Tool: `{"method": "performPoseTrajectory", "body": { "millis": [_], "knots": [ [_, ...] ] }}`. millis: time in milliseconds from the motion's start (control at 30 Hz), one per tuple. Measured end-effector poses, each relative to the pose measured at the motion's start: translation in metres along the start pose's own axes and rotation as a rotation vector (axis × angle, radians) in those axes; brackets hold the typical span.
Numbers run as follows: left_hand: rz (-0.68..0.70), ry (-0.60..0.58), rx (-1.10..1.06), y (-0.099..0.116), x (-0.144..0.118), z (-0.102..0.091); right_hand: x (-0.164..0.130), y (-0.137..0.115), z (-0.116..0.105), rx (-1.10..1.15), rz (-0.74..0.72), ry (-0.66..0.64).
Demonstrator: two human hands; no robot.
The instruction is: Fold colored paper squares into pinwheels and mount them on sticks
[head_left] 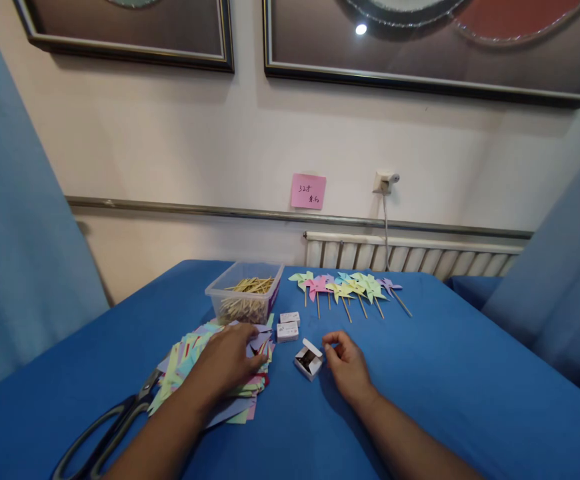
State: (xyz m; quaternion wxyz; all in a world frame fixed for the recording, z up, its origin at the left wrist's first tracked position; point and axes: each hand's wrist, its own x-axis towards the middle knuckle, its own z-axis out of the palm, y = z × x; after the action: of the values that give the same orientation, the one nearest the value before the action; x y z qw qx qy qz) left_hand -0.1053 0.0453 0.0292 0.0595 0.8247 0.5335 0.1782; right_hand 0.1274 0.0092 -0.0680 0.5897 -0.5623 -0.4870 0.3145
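My left hand [233,357] lies over a loose pile of coloured paper pieces [185,373], thumb and fingers apart, with a purple sheet showing by the fingertips. My right hand [346,365] is closed in a pinch just right of a small open box [309,360]. Whatever the pinch holds, if anything, is too small to make out. The box's white flap is up and its inside looks dark. Two small closed white boxes [288,331] sit behind it. Large dark-handled scissors [115,430] lie left of the pile, partly hidden by my left forearm.
Behind the pile stands a clear plastic tub [215,292] of thin wooden sticks [247,300]. Several paper pinwheels [340,288] on sticks lie at the back of the blue-covered table [435,380]. Beyond are a radiator [420,257] and wall, with blue curtains [25,220] at both sides.
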Motion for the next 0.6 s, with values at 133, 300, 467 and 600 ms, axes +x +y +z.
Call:
{"method": "performPoseTrajectory", "body": {
  "millis": [133,300,467,600],
  "knots": [
    [-0.025,-0.035,-0.065,-0.002,0.001,-0.001,0.001,0.003,0.0,0.001,0.007,-0.026],
    [-0.101,-0.037,-0.226,-0.006,0.004,-0.004,0.001,0.004,0.0,0.016,0.019,-0.06],
    [-0.141,-0.019,-0.283,-0.006,0.006,-0.01,0.0,0.004,0.0,0.038,0.029,-0.075],
    [-0.154,-0.048,-0.293,-0.008,0.007,-0.015,0.001,0.004,0.0,0.059,0.033,-0.074]
  ]
}}
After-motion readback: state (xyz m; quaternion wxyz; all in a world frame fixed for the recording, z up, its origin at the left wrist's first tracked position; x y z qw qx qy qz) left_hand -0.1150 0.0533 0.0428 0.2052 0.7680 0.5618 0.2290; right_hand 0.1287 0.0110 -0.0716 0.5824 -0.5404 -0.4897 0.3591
